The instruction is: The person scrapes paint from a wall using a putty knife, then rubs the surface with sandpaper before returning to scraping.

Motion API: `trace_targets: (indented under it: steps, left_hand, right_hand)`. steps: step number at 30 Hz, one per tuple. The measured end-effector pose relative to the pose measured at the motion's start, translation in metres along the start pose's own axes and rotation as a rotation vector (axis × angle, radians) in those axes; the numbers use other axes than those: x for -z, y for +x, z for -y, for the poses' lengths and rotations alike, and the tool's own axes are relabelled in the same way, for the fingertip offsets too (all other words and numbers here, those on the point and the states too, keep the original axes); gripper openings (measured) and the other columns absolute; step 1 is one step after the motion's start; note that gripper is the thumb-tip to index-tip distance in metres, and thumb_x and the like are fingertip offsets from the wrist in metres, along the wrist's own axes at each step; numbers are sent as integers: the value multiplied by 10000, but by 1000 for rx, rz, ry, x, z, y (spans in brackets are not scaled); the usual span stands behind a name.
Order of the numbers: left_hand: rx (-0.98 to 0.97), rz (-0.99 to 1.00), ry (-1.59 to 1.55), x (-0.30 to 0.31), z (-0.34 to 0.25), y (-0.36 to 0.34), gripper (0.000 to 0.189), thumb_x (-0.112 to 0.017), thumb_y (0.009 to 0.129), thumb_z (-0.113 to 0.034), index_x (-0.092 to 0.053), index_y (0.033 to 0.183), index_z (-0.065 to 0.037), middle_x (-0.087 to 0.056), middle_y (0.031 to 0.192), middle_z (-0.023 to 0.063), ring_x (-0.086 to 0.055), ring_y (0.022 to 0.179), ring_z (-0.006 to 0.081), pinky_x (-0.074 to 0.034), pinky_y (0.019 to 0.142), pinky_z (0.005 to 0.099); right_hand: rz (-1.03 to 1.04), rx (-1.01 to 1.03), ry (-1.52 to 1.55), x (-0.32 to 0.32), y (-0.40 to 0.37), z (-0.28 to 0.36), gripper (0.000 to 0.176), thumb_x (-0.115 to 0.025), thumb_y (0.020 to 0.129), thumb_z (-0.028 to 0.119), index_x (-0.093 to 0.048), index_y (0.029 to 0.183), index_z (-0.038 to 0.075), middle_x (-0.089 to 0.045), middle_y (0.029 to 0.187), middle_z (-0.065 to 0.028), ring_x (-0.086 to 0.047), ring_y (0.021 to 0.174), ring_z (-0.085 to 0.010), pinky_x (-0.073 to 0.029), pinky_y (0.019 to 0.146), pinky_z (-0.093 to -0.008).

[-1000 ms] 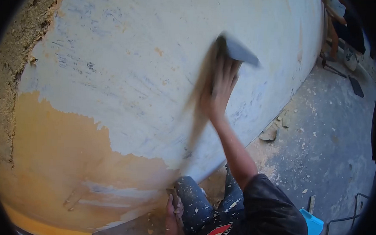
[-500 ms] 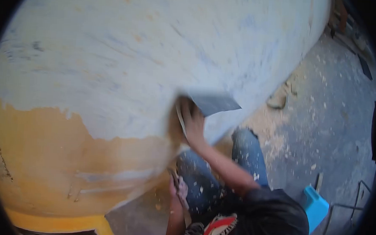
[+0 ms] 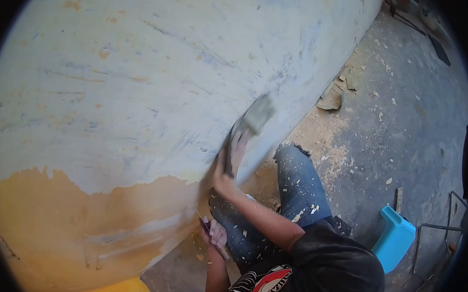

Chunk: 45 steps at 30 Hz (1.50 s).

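My right hand [image 3: 229, 164] reaches up to a large curved surface [image 3: 141, 99], pale above and orange-tan below. Its fingers hold a thin grey sheet [image 3: 259, 114], blurred by motion and lying close against the pale part. Lower down, near my knee and the surface's lower edge, my left hand [image 3: 216, 233] is closed around a slim tool [image 3: 205, 224] with a narrow tip. Most of the tool is hidden by the fingers.
My flake-speckled jeans [image 3: 301, 184] are below the surface. Debris pieces [image 3: 330, 98] and pale dust lie on the grey floor [image 3: 404, 128]. A light-blue plastic object [image 3: 393, 241] is at the right, beside a bent metal frame [image 3: 444, 227]. A yellow part [image 3: 115, 289] shows at the bottom.
The view has shifted. My right hand has turned more upright, and the sheet now shows as a smaller pale-grey patch instead of a wide dark one. My left hand still holds the tool.
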<state>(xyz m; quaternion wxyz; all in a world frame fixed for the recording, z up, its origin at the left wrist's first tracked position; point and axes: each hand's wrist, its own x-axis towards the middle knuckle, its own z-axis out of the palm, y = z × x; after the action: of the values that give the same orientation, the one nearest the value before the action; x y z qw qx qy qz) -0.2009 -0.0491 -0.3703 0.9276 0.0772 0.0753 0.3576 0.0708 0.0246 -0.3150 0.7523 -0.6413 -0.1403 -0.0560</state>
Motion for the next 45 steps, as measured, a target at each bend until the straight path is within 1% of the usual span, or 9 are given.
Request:
trace_targets:
  steps: [2, 4, 10, 14, 17, 21, 25, 28, 45]
  left_hand:
    - [10, -13, -64, 9, -5, 2, 428, -361, 1059, -346, -589, 1107, 13, -526, 641, 147, -447, 348, 133, -381, 303, 213]
    - [33, -44, 82, 9, -8, -10, 428, -332, 1063, -332, -569, 1126, 19, -515, 649, 155, -432, 331, 153, -386, 300, 236]
    - [-51, 21, -77, 8, -5, -9, 382, -346, 1058, -285, -583, 1110, 10, -525, 647, 150, -447, 328, 146, -390, 298, 228]
    - [50, -39, 73, 6, -10, -10, 354, -349, 1056, -289, -564, 1093, -11, -524, 645, 155, -467, 345, 157, -407, 305, 224]
    - [-28, 29, -65, 10, -2, -1, 374, -332, 1063, -297, -564, 1093, -6, -521, 655, 156, -471, 358, 155, -405, 308, 236]
    - [29, -96, 112, 9, -9, -6, 394, -337, 1061, -346, -563, 1126, -30, -498, 625, 122, -463, 354, 146, -400, 296, 229]
    - [-61, -25, 148, 5, 5, -8, 415, -328, 1064, -359, -575, 1137, -34, -503, 647, 116, -450, 352, 139, -411, 301, 236]
    - [2, -31, 47, 23, -14, -5, 432, -328, 1061, -379, -580, 1116, -33, -508, 648, 106, -448, 347, 136, -405, 303, 234]
    - [36, 91, -46, 20, -7, 2, 441, -301, 1068, -337, -562, 1127, 14, -524, 681, 154, -455, 344, 159, -408, 302, 238]
  right_hand:
    - [-105, -134, 118, -7, -28, -22, 587, -409, 1004, 168, -204, 1507, -54, -131, 1587, -267, -85, 1481, -397, -87, 1186, -479]
    - [-175, -1182, 652, 20, 79, -28, 622, -389, 1029, 274, -177, 1511, -56, -118, 1594, -250, -92, 1479, -388, -83, 1187, -487]
    - [-102, -319, -6, -11, -33, -82, 767, -329, 1028, 513, -163, 1505, -65, -150, 1583, -249, -171, 1463, -361, -94, 1196, -418]
    - [93, -1453, 1075, 47, 43, -116, 656, -320, 1043, 359, -121, 1521, -44, -80, 1606, -209, -67, 1490, -324, -49, 1200, -376]
    - [-143, -411, 58, -28, -80, -33, 682, -290, 1041, 425, -150, 1511, -50, -179, 1580, -226, -176, 1462, -349, -122, 1187, -407]
    - [-170, -1508, 667, -12, -14, 7, 699, -310, 1045, 418, -83, 1524, -38, -120, 1597, -225, -126, 1473, -358, -90, 1191, -430]
    - [-84, -817, 243, -59, -106, -8, 872, -324, 984, 621, -244, 1476, -95, -256, 1553, -226, -245, 1441, -301, -188, 1175, -367]
    - [110, -1368, 366, -22, -66, 1, 745, -323, 1015, 527, -328, 1445, -82, -397, 1479, -195, -369, 1358, -299, -262, 1139, -375]
    - [-519, -454, 207, 302, 121, -114, 454, -492, 999, 464, -503, 1285, 111, -580, 1217, -37, -551, 1051, -192, -422, 905, -386]
